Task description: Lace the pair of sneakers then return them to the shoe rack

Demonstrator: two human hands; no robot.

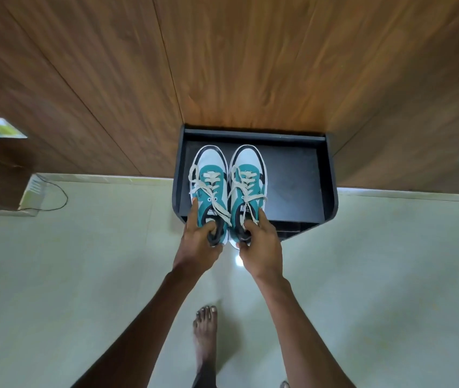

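Two teal, white and black sneakers with cream laces lie side by side on the left half of the black shoe rack point(295, 175), toes pointing at the wooden wall. My left hand point(200, 242) grips the heel of the left sneaker point(210, 177), fingers hooked into its opening. My right hand point(260, 245) holds the heel of the right sneaker point(247, 177) the same way. Both heels stick out over the rack's front edge. Laces run through the eyelets and their loose ends trail over the tongues.
A brown wood-panel wall point(222, 65) rises behind the rack. The rack's right half is bare black board. Pale floor tiles point(82, 275) spread below, with my bare foot point(205, 329) on them. A cable point(60, 197) and white wall fittings sit at far left and right.
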